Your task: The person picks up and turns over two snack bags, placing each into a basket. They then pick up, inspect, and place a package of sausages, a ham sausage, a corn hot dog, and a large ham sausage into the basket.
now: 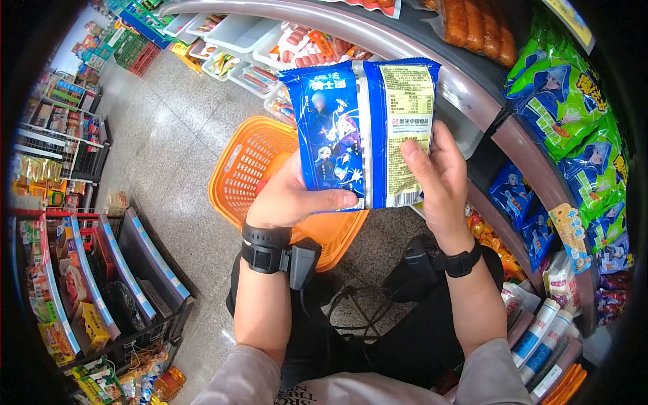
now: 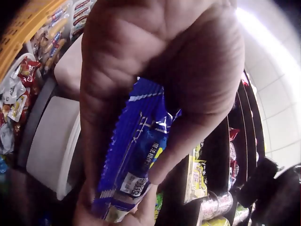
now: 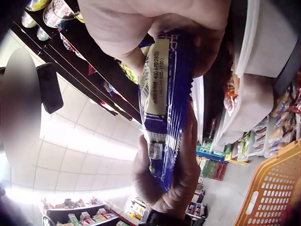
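Both hands hold up a blue snack bag (image 1: 341, 145), its printed back with a pale yellow text panel facing the head camera. My left hand (image 1: 287, 192) grips the lower left corner, thumb lying across the front. On the right edge, my right hand (image 1: 439, 182) pinches the bag with its thumb over the text panel; the other fingers are behind it. The left wrist view shows the crimped blue edge of the bag (image 2: 136, 150) between thumb and fingers. Seen edge-on in the right wrist view, the bag (image 3: 162, 103) spans the two hands.
An orange basket (image 1: 250, 145) stands on the speckled floor (image 1: 169, 155) beyond the left hand. Shelves to the right carry green snack bags (image 1: 560, 101) and packed sausages (image 1: 476, 30). White bins (image 1: 243, 30) line the far shelf. A low rack (image 1: 101, 277) stands at left.
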### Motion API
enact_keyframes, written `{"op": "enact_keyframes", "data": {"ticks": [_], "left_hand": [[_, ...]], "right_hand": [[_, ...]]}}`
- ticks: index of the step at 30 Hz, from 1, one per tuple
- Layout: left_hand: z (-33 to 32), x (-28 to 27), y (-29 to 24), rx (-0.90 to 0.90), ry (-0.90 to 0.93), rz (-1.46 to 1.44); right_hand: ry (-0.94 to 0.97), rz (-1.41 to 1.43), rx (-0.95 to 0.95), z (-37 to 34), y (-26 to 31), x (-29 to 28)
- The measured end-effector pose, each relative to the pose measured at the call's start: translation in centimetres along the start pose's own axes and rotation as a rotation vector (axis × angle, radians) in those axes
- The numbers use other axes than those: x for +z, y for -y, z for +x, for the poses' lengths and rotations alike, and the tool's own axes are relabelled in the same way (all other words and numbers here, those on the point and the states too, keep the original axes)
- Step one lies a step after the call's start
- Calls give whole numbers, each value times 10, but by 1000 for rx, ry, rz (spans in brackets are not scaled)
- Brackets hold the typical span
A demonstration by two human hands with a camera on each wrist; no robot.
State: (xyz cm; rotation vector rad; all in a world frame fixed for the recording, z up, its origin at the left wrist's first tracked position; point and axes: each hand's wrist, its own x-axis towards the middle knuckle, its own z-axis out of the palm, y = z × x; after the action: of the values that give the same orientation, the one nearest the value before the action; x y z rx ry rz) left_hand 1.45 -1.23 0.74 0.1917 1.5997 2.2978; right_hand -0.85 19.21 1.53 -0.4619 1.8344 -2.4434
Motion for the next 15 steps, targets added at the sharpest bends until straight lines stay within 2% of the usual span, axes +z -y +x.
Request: {"op": "enact_keyframes", "data": {"ticks": [15], "left_hand": [[0,3,-1,13,-39,-58]], "right_hand": [[-52,42,23,0,-2,-4]]}}
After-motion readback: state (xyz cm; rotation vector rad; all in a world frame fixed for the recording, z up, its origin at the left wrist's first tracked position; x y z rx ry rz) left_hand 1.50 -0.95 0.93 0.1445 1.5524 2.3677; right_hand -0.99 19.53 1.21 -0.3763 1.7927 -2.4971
